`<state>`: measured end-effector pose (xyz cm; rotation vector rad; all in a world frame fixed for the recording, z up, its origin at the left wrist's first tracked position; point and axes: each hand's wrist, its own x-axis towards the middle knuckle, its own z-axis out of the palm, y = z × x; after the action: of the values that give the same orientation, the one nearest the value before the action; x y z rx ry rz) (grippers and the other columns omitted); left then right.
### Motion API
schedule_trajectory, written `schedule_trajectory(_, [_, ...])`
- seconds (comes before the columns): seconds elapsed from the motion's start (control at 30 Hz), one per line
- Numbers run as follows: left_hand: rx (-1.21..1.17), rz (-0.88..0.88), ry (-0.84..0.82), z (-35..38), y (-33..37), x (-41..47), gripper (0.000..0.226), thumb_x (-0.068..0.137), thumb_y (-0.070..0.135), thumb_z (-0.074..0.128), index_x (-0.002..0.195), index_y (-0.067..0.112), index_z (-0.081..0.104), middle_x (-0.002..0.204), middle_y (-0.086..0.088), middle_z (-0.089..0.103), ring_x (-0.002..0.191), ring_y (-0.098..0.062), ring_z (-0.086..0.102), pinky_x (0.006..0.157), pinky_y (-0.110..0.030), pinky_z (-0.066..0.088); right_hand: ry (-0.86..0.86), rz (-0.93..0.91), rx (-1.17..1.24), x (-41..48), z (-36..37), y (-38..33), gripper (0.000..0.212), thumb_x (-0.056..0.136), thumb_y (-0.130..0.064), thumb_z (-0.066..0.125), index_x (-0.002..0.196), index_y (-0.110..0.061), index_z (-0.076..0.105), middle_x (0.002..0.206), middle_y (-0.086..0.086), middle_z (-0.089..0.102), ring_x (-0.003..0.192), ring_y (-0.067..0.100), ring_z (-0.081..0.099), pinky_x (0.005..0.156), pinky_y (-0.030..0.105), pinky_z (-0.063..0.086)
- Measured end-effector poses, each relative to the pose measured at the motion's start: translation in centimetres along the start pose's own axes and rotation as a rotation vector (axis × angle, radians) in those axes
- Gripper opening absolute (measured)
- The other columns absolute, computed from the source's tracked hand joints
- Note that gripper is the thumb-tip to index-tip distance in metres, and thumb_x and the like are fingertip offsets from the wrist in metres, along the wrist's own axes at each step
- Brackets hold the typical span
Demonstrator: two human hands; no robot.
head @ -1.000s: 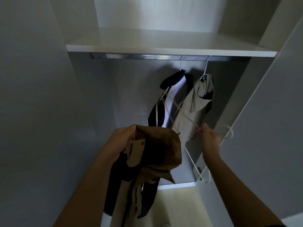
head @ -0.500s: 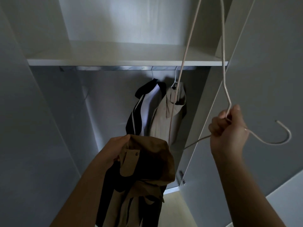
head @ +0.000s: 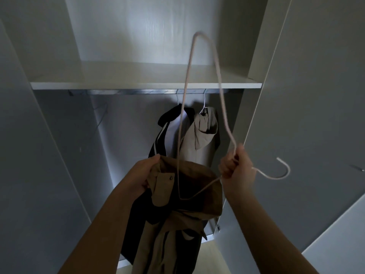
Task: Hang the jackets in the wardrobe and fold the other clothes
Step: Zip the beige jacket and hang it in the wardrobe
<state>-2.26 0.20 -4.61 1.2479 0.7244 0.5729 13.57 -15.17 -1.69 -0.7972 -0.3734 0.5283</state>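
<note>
My left hand [head: 141, 176] grips the collar of a tan jacket with dark lining [head: 189, 194], which hangs down in front of the open wardrobe. My right hand [head: 236, 168] grips the neck of a thin white wire hanger [head: 221, 91]. The hanger stands on end, its hook pointing right and one corner resting against the jacket's collar opening. Inside the wardrobe a dark jacket with white stripes [head: 167, 131] and a beige hooded jacket [head: 203, 135] hang side by side from the metal rail [head: 128, 92].
A white shelf [head: 146, 85] sits just above the rail. The wardrobe's open door [head: 316, 95] stands close on the right and a grey panel [head: 29, 155] on the left. The rail's left part holds no hangers. Pale floor shows below.
My right hand took the hanger from the right side of the wardrobe, swung it upright and moved left, bringing its lower corner onto the tan jacket. My left hand kept holding the jacket.
</note>
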Motion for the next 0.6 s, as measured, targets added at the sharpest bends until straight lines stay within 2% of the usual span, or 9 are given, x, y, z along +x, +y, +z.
schedule_trajectory(0.1, [-0.096, 0.049, 0.026, 0.0, 2.0, -0.3, 0.035, 0.099, 0.026, 0.044, 0.088, -0.001, 0.063, 0.063, -0.012, 0.055, 0.040, -0.010, 0.052, 0.039, -0.015, 0.038, 0.039, 0.131, -0.267, -0.1, -1.9, 2.4, 0.046, 0.102, -0.022, 0.037, 0.056, -0.013, 0.037, 0.041, -0.003, 0.031, 0.035, 0.010, 0.027, 0.040, 0.022, 0.022])
schedule_trajectory(0.2, [-0.118, 0.089, 0.046, -0.3, 3.8, -0.4, 0.033, 0.100, 0.026, 0.043, 0.096, 0.000, 0.063, 0.067, -0.012, 0.057, 0.052, -0.015, 0.055, 0.049, -0.023, 0.043, -0.070, 0.203, -0.509, -0.8, -3.0, 3.5, 0.052, 0.103, -0.019, 0.032, 0.052, -0.010, 0.036, 0.045, 0.004, 0.029, 0.041, 0.014, 0.025, 0.049, 0.028, 0.019])
schedule_trajectory(0.23, [-0.089, 0.091, 0.045, -0.6, 4.3, -0.5, 0.033, 0.100, 0.028, 0.045, 0.091, 0.002, 0.064, 0.065, -0.012, 0.055, 0.050, -0.017, 0.051, 0.047, -0.024, 0.039, -0.114, 0.208, -0.537, -1.0, -3.1, 3.6, 0.051, 0.103, -0.017, 0.031, 0.052, -0.011, 0.036, 0.047, 0.005, 0.027, 0.042, 0.014, 0.024, 0.050, 0.028, 0.018])
schedule_trajectory(0.33, [0.011, 0.110, 0.060, -1.6, 5.1, -0.4, 0.043, 0.098, 0.030, 0.048, 0.062, 0.009, 0.060, 0.041, -0.003, 0.044, 0.029, -0.011, 0.035, 0.033, -0.015, 0.027, -0.202, 0.253, -0.618, -1.3, -2.8, 2.8, 0.050, 0.103, -0.016, 0.028, 0.054, -0.011, 0.036, 0.051, 0.007, 0.028, 0.045, 0.015, 0.024, 0.050, 0.027, 0.019])
schedule_trajectory(0.4, [0.085, 0.146, 0.089, -2.3, 5.4, -0.2, 0.047, 0.097, 0.030, 0.050, 0.055, 0.011, 0.057, 0.035, -0.001, 0.040, 0.026, -0.010, 0.030, 0.032, -0.014, 0.027, -0.274, 0.231, -0.822, -1.1, -2.8, 2.2, 0.049, 0.103, -0.016, 0.029, 0.056, -0.011, 0.038, 0.051, 0.005, 0.034, 0.045, 0.015, 0.031, 0.048, 0.023, 0.027])
schedule_trajectory(0.47, [0.178, 0.204, 0.106, -3.1, 5.7, 0.1, 0.047, 0.097, 0.029, 0.051, 0.053, 0.014, 0.060, 0.038, -0.002, 0.043, 0.029, -0.011, 0.035, 0.033, -0.017, 0.033, -0.358, 0.154, -1.055, -1.1, -3.1, 1.8, 0.046, 0.100, -0.007, 0.035, 0.055, -0.015, 0.040, 0.052, 0.001, 0.039, 0.049, 0.012, 0.036, 0.053, 0.020, 0.031])
schedule_trajectory(0.53, [0.253, 0.221, 0.098, -3.9, 5.8, 0.2, 0.041, 0.096, 0.030, 0.052, 0.062, 0.013, 0.065, 0.045, -0.003, 0.051, 0.037, -0.012, 0.044, 0.039, -0.021, 0.041, -0.398, 0.063, -1.104, -1.4, -3.8, 1.8, 0.044, 0.097, -0.003, 0.042, 0.056, -0.018, 0.048, 0.053, -0.002, 0.044, 0.050, 0.009, 0.041, 0.052, 0.017, 0.034])
schedule_trajectory(0.6, [0.261, 0.184, 0.072, -4.4, 5.9, 0.3, 0.034, 0.096, 0.032, 0.051, 0.078, 0.011, 0.070, 0.059, -0.005, 0.062, 0.052, -0.015, 0.057, 0.051, -0.025, 0.048, -0.456, -0.024, -1.090, -1.8, -4.5, 2.0, 0.037, 0.096, -0.007, 0.050, 0.063, -0.021, 0.059, 0.057, -0.005, 0.055, 0.052, 0.001, 0.050, 0.052, 0.012, 0.039])
